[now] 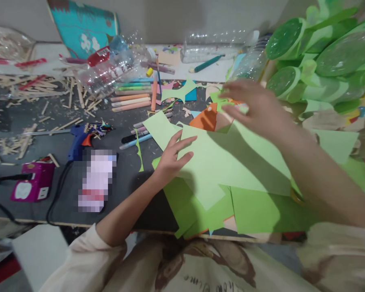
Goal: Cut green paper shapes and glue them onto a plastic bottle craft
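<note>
My left hand (173, 157) rests with spread fingers on the left part of a pale green paper sheet (246, 162). Over the sheet's far edge hovers my right hand (251, 103), slightly blurred, its fingers stretched out and apart, nothing visible in them. Below its fingertips lie an orange paper piece (205, 118) and small green scraps; whether the fingers touch them I cannot tell. Brighter green paper (261, 209) lies under the pale sheet, close to the table's front edge. A thin curved green offcut (139, 152) is left of my left hand.
To the left are a blue glue gun (77, 140), a phone with a blurred screen (97, 180) and a purple power adapter (33, 181) with cables. Markers (132, 99), wooden sticks (24, 87) and clear plastic bottles (213, 44) lie behind. Green-wrapped bottles (310, 69) pile up at right.
</note>
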### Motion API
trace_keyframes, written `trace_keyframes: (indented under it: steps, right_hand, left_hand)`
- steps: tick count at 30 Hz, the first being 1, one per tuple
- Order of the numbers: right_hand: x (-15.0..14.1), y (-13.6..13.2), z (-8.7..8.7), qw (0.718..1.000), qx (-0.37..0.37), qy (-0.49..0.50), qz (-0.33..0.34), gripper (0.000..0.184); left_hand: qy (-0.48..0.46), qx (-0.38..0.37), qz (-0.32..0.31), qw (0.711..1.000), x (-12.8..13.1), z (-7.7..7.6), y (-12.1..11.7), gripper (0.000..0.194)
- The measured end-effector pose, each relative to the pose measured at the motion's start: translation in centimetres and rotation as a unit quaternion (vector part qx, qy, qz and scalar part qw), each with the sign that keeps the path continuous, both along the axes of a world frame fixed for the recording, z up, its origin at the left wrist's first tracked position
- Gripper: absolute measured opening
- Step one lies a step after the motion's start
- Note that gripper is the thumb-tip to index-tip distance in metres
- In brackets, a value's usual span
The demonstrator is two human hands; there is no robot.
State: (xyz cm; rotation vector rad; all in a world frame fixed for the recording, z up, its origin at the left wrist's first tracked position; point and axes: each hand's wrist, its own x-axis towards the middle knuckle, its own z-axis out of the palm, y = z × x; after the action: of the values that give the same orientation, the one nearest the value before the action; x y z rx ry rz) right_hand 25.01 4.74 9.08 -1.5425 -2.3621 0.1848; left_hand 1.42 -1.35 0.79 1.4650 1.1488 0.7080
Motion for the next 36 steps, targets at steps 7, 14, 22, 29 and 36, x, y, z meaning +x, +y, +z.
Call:
trace_keyframes:
  steps: [7, 14, 22, 29, 36]
  right_hand:
    - [-1.6, 13.0, 2.4, 0.996, 0.001, -0.067, -0.064, 0.068]
    - [-3.0, 18.0, 1.0, 0.976, 0.059, -0.206, -0.038, 0.043]
    - [-3.9, 18.3, -1.5, 0.976, 0.063, -0.204, -0.049, 0.055]
    - [-4.5, 8.6, 0.5, 0.991, 0.101, -0.091, 0.008, 0.063]
    - [-1.9, -9.1, -5.2, 0.997, 0.045, 0.056, -0.016, 0.050]
  left_hand:
    - [-0.048, -0.027, 0.065, 0.996, 0.1, -0.2, 0.2, 0.045]
    - [-0.047, -0.004, 0.070, 0.996, 0.1, -0.6, 0.1, 0.049]
    - [-0.043, 0.026, 0.042, 0.998, -0.3, -1.0, -0.1, 0.048]
    - [-0.057, -0.016, 0.065, 0.996, 0.0, -0.5, 0.2, 0.052]
    - [-0.058, -0.021, 0.069, 0.996, 0.2, -0.6, 0.1, 0.057]
